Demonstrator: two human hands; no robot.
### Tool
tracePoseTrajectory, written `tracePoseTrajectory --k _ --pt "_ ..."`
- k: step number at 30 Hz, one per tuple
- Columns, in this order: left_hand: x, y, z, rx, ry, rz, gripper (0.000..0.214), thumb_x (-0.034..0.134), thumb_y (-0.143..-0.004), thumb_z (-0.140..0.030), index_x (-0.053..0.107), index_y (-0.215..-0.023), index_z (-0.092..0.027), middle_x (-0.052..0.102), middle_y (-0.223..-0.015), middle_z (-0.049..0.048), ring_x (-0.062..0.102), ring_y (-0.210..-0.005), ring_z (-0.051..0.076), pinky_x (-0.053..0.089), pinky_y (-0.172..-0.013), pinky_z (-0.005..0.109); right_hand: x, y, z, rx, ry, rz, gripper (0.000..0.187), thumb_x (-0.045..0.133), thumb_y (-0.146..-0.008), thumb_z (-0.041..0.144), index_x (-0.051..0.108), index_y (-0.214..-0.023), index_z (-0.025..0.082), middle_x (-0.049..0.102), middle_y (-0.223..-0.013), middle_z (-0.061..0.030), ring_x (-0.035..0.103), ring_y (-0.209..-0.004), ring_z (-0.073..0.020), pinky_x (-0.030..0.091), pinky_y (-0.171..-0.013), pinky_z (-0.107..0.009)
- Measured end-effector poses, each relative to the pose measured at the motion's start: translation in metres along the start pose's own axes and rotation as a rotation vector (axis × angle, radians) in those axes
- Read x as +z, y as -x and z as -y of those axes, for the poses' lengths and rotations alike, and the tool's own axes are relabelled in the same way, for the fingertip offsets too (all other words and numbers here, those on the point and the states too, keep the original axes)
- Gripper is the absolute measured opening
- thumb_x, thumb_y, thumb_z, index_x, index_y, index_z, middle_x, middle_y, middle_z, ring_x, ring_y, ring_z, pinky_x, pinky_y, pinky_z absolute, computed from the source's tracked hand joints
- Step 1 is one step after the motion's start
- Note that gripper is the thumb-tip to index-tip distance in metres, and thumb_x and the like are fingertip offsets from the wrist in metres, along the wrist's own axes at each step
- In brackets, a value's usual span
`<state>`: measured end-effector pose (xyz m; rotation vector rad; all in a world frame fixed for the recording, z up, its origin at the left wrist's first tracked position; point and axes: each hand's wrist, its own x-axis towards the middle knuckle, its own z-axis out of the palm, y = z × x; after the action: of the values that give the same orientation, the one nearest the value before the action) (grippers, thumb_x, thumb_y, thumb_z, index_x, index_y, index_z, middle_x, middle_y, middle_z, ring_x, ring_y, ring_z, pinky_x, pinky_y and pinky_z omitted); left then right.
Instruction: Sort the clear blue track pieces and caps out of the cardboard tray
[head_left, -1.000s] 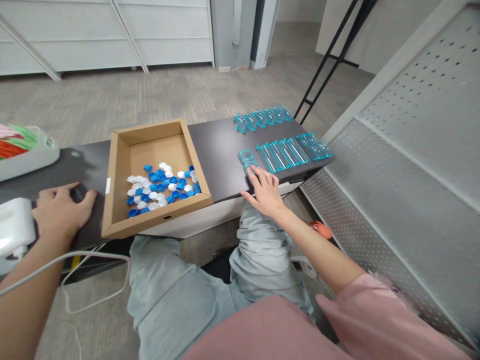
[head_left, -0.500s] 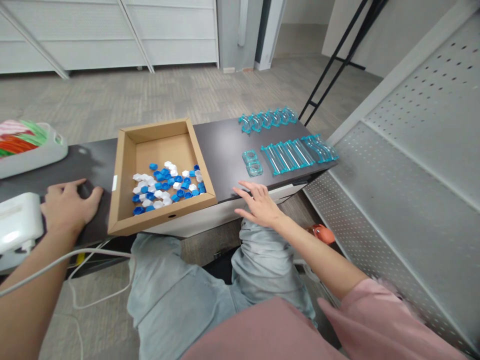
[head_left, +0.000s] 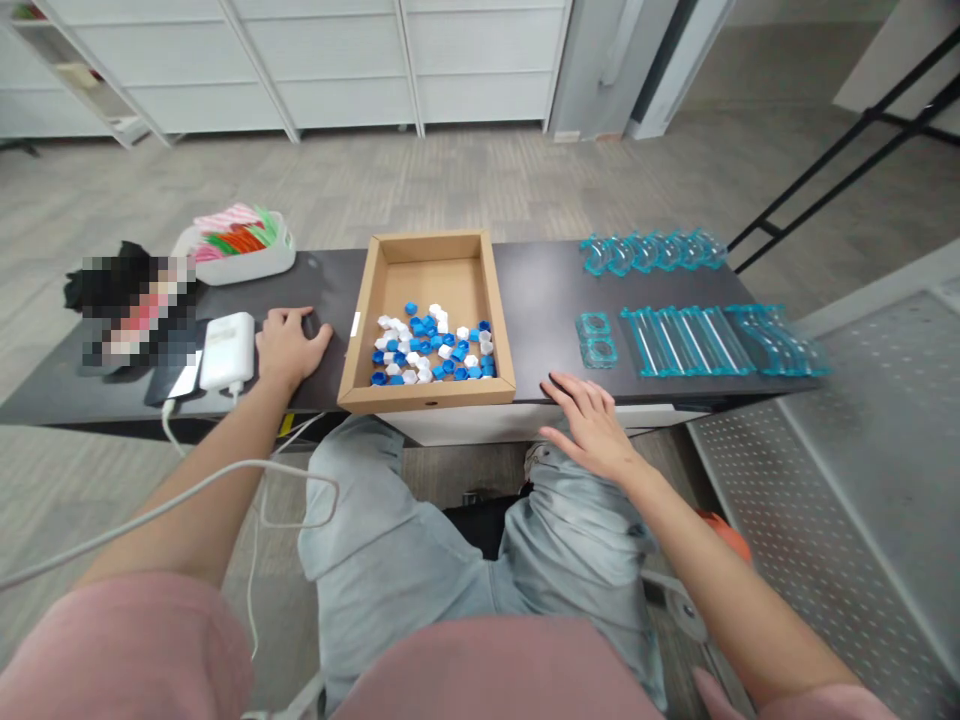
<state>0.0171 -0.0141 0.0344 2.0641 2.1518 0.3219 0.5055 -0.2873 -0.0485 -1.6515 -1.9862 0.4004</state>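
Note:
My left hand (head_left: pixel 291 348) rests on the dark tabletop between a white charger-like block (head_left: pixel 228 352) and a shallow cardboard box (head_left: pixel 351 358). Its thumb is apart from the fingers, and I see nothing held. Many small blue and white hexagonal pieces (head_left: pixel 424 345) lie loose in the near half of the box. At the table's front edge, right of the box, my right hand (head_left: pixel 589 425) has its fingers spread, with fingertips by the edge and nothing in them. Beyond it are two small teal square frames (head_left: pixel 597 352), one behind the other.
Clear teal-ended tubes (head_left: pixel 686 342) lie in a row at right, beside curved tubes (head_left: pixel 776 340); more curved pieces (head_left: pixel 652 252) line the back. A white basket (head_left: pixel 251 265) of colourful sticks stands back left. A white cable (head_left: pixel 187 485) crosses my left forearm. Perforated metal panel (head_left: pixel 810 500) at right.
My view has swung left and levelled, so the table's left end now shows. Both hands keep about the same places beside the box; the pieces look unmoved.

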Motion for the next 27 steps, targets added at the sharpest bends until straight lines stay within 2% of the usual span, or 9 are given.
tracePoseTrajectory --k 4,6,8,11,13,17,22,27 --pt "0.009 -0.004 0.002 -0.027 -0.024 -0.045 0.073 0.055 -0.106 -0.053 0.066 -0.167 -0.015 0.058 -0.169 0.0259 0.054 -0.159 0.044 0.04 -0.138 0.06 -0.011 -0.006 0.011 0.078 -0.082 0.003 0.072 0.059 -0.11 0.084 0.057 -0.178 0.061 0.061 -0.181 -0.0018 0.058 -0.167 -0.0527 0.042 -0.136 -0.091" --pt "0.011 -0.005 0.003 -0.018 -0.024 -0.051 0.073 0.055 -0.105 -0.054 0.066 -0.167 -0.017 0.059 -0.168 0.0255 0.055 -0.159 0.044 0.041 -0.138 0.059 -0.014 -0.02 0.016 0.085 -0.185 0.013 0.068 0.058 -0.111 0.082 0.059 -0.176 0.061 0.065 -0.178 -0.0008 0.06 -0.166 -0.0505 0.044 -0.138 -0.087" --pt "0.012 -0.006 0.005 -0.009 -0.03 -0.057 0.074 0.054 -0.105 -0.054 0.066 -0.167 -0.016 0.059 -0.168 0.0264 0.054 -0.16 0.045 0.042 -0.137 0.06 -0.012 -0.044 0.021 0.089 -0.309 -0.004 0.072 0.058 -0.112 0.082 0.053 -0.18 0.061 0.063 -0.18 0.0009 0.057 -0.169 -0.0472 0.043 -0.143 -0.083" --pt "0.013 -0.006 0.006 -0.003 -0.044 -0.067 0.074 0.052 -0.104 -0.054 0.067 -0.166 -0.016 0.058 -0.169 0.0272 0.053 -0.161 0.045 0.043 -0.135 0.06 0.006 -0.093 0.026 0.132 -0.478 -0.065 0.085 0.056 -0.11 0.088 0.043 -0.187 0.055 0.053 -0.188 0.0012 0.051 -0.175 -0.0437 0.038 -0.148 -0.078" --pt "0.013 -0.006 0.007 0.0 -0.043 -0.07 0.073 0.052 -0.105 -0.055 0.067 -0.165 -0.017 0.059 -0.169 0.0269 0.053 -0.161 0.045 0.043 -0.135 0.059 0.023 -0.126 0.028 0.149 -0.534 -0.093 0.093 0.054 -0.108 0.092 0.042 -0.189 0.048 0.05 -0.191 -0.0017 0.047 -0.178 -0.0428 0.036 -0.15 -0.075" --pt "0.015 -0.006 0.008 0.002 -0.011 -0.07 0.073 0.047 -0.108 -0.055 0.067 -0.166 -0.016 0.059 -0.17 0.0277 0.053 -0.16 0.045 0.041 -0.135 0.059 0.052 -0.171 0.034 0.094 -0.487 -0.103 0.097 0.054 -0.109 0.089 0.045 -0.189 0.034 0.053 -0.189 -0.0114 0.049 -0.177 -0.0443 0.038 -0.149 -0.07" --pt "0.013 -0.006 0.008 -0.005 0.021 -0.054 0.072 0.041 -0.112 -0.053 0.068 -0.166 -0.016 0.06 -0.169 0.0282 0.055 -0.157 0.047 0.041 -0.134 0.06 0.063 -0.19 0.046 0.011 -0.383 -0.068 0.09 0.052 -0.112 0.083 0.042 -0.188 0.036 0.06 -0.182 -0.0141 0.06 -0.166 -0.0456 0.047 -0.141 -0.072" --pt "0.009 -0.004 0.009 0.02 0.01 -0.026 0.075 0.038 -0.114 -0.053 0.064 -0.172 -0.014 0.059 -0.169 0.0301 0.055 -0.157 0.048 0.04 -0.134 0.061 0.064 -0.186 0.05 -0.072 -0.306 -0.025 0.099 0.06 -0.108 0.087 0.038 -0.189 0.035 0.061 -0.174 -0.0184 0.064 -0.158 -0.0467 0.052 -0.135 -0.073"
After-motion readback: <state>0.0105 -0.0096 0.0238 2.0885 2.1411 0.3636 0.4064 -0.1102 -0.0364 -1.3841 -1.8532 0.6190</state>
